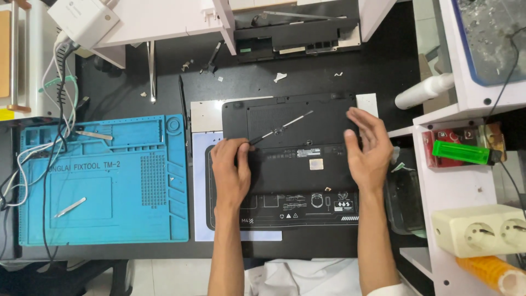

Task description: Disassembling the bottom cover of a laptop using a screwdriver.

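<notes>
A black laptop (298, 140) lies bottom-side up in the middle of the dark workbench (378, 66), resting on a black mat with white printed symbols (296, 211). Both hands are on it. The left hand (230, 170) lies on the near left part of the case, fingers curled around the dark handle of a thin screwdriver (282, 129), whose silver shaft runs up and to the right across the vent panel. The right hand (368, 148) is open, fingers spread and slightly bent, its palm resting against the right edge of the case.

The hands cover the near corners of the laptop, so the screws there cannot be made out. The screwdriver tip is too fine to tell whether it touches the case. A second dark device (296, 38) at the top is partly hidden under white shelving and cut off by the frame edge.

A small pale rectangular label (308, 152) sits near the middle of the laptop, with a smaller square sticker just below it. To the left lies a blue silicone repair mat (104, 181) with raised lettering, holding tweezers (69, 207). On the white shelf at right stand a green lighter (460, 152) against a red box, and a cream power socket block (482, 230) below.
</notes>
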